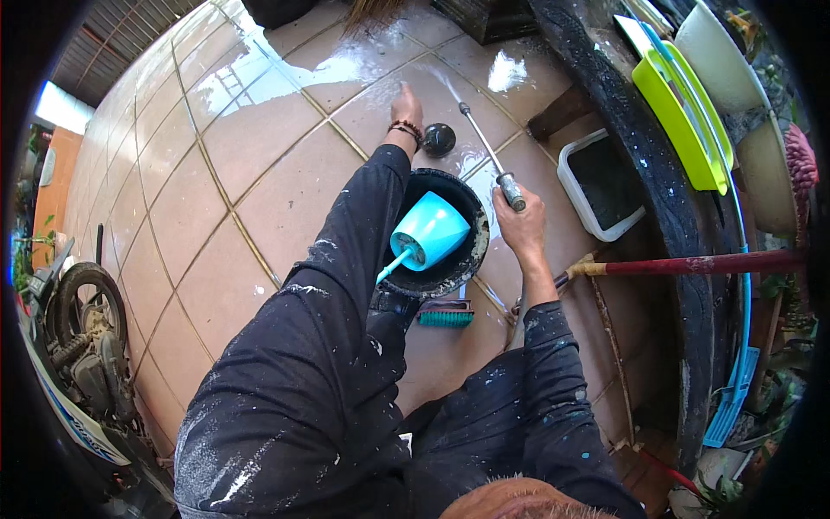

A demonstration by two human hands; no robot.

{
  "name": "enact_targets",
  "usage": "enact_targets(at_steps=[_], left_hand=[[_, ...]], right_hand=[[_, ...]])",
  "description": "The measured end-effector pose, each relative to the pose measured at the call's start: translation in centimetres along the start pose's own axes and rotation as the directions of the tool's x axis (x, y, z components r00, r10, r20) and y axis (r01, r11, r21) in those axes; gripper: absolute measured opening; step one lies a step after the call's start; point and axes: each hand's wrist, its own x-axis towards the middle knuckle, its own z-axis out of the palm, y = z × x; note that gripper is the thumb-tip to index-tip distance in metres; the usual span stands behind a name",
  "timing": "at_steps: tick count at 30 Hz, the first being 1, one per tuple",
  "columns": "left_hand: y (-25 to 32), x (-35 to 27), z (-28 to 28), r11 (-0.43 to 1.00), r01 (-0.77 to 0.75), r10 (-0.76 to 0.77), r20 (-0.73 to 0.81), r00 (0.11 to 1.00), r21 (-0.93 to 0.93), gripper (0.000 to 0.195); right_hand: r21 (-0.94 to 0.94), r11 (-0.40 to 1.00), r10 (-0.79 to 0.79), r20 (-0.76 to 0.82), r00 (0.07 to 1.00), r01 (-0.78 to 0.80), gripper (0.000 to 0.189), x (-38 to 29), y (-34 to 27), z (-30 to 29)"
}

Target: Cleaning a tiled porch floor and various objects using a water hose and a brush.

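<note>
My right hand (524, 219) is closed around the grip of a metal spray lance (483, 139). A thin white jet leaves the lance's tip, towards the wet tiles ahead. My left hand (406, 107), with dark beads at the wrist, reaches low over the wet floor, left of the jet. Its fingers are blurred, and I see no object in it. Just beside that wrist is a glossy black ball (439, 139). Below it stands a black bucket (478, 250) with a stemmed turquoise plastic vessel (431, 230) tilted inside. A green-bristled scrub brush (446, 316) lies behind the bucket.
Wet tiled floor (259, 156) stretches ahead and left. At right, a white plastic tub (579, 194) sits beside a dark wooden slab (655, 194), with a lime-green tray (681, 123) beyond. A red handle (700, 264) crosses the slab. A motorcycle (94, 350) stands at left.
</note>
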Motion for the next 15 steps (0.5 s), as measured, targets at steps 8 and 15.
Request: enact_targets(at_steps=[8,15], left_hand=[[-2.4,3.8,-3.2,0.983,0.08,-0.053,-0.165,0.985,0.166,0.075],[-1.8,2.8,-2.9,0.983,0.097,-0.074,-0.145,0.987,0.159,0.079]], right_hand=[[0.073,0.996,-0.061,0.108,0.992,0.053,0.023,-0.4,-0.6,-0.3],[0.043,0.998,-0.037,0.04,0.999,0.036,0.021,-0.7,-2.2,-0.5]])
